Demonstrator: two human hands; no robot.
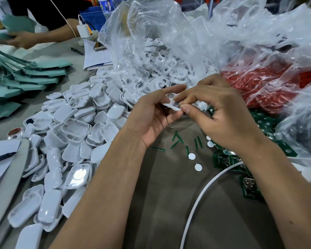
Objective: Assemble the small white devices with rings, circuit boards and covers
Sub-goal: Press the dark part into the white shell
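A grey desk point(165, 203) is crowded with parts, and both hands meet above its middle. The left hand point(151, 115) and the right hand point(221, 112) pinch one small white device shell point(172, 103) between them, fingers and thumbs curled onto its edges, with the shell held clear of the desk. To the left lies a big heap of white covers point(70, 133), some hollow side up. Behind the hands, an open clear plastic bag point(151, 51) spills white shells with round holes. A bag of red parts point(269, 83) sits to the right. Green circuit boards point(228, 160) lie under and beside the right wrist, and short green strips point(176, 141) and small white discs point(192, 156) are scattered on the desk below the hands. A white cable point(201, 198) curves across the lower right. At the far left, another person's hand point(20, 39) holds teal paper sheets.
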